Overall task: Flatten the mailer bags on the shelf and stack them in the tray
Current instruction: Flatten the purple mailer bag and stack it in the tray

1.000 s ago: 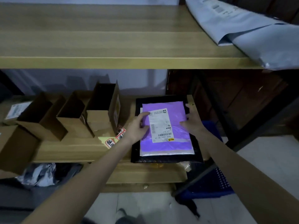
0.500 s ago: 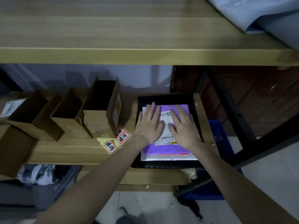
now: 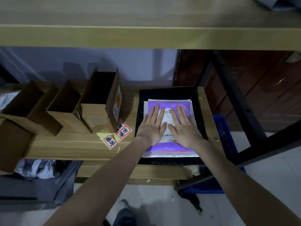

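A head-worn camera looks down at two bare forearms reaching to a lower wooden shelf (image 3: 68, 144) in dim light. Both hands lie flat, palms down, side by side on a purple mailer (image 3: 169, 146) that sits on top of a stack inside a black tray (image 3: 169, 93) at the right end of the shelf. The left hand (image 3: 152, 128) has its fingers straight and slightly spread, pressing the left half of the mailer and gripping nothing. The right hand (image 3: 184, 128) lies the same way on the right half, fingers straight and pointing away from the person, thumb near the left thumb. Between and under the hands is a white shipping label (image 3: 166, 115) with a barcode, partly covered. White edges of other mailers (image 3: 171, 154) show beneath the purple one at the near and far sides of the stack. To the left of the tray, red-bordered stickers (image 3: 123, 132) with black characters lie on the shelf beside a scrap of yellow paper (image 3: 101, 135). Farther left stand several open brown cardboard boxes (image 3: 97, 98), set in a row. An upper shelf (image 3: 146, 36) crosses the top of the view, with a grey bag (image 3: 276, 2) just visible at its far right corner. Below the lower shelf, crumpled grey bags (image 3: 40, 176) lie at the left, and a blue basket (image 3: 224, 136) sits on the floor to the right of the tray, behind a black frame bar
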The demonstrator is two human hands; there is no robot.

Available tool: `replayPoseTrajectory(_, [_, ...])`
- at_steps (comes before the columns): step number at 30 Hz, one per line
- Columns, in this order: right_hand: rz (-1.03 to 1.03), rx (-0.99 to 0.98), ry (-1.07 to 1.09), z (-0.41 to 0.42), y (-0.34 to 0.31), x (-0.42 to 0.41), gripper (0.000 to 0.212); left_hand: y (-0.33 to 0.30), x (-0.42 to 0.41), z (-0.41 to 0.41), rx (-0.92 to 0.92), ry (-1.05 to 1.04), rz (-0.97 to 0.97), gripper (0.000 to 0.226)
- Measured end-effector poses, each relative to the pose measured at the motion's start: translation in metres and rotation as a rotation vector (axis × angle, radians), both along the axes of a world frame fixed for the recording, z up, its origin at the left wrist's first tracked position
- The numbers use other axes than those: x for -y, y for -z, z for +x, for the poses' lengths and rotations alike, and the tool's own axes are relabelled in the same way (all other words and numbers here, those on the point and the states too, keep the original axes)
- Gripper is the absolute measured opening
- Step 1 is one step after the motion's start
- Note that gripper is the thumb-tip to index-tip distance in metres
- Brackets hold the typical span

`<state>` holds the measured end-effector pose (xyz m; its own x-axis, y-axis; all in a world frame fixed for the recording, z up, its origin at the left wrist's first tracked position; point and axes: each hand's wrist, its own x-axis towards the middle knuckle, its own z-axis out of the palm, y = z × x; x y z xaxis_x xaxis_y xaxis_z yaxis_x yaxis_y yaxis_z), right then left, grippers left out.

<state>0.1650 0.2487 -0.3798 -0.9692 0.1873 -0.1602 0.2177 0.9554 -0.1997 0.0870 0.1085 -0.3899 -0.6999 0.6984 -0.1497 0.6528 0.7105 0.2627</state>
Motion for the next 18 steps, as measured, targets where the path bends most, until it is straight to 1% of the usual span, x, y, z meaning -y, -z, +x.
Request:
replayPoseTrajectory(7, [0.028, 0.033, 0.006, -0.002, 0.000, 0.001, 0.061, 0.002, -0.001, -0.005, 0.065, 0.013, -0.032, 0.058])
replayPoseTrajectory(14, [0.105, 0.073, -0.009, -0.004, -0.006, 0.002, 0.063, -0.008, -0.002, -0.008, 0.019, 0.031, -0.181, 0.058])
replayPoseTrajectory(16, [0.118, 0.097, -0.033, -0.007, -0.013, -0.001, 0.065, -0.014, -0.001, -0.009, -0.008, 0.045, -0.187, 0.059])
replayPoseTrajectory(18, [0.064, 0.109, -0.050, -0.010, -0.024, -0.006, 0.064, -0.021, 0.004, -0.009, -0.046, 0.062, -0.135, 0.059])
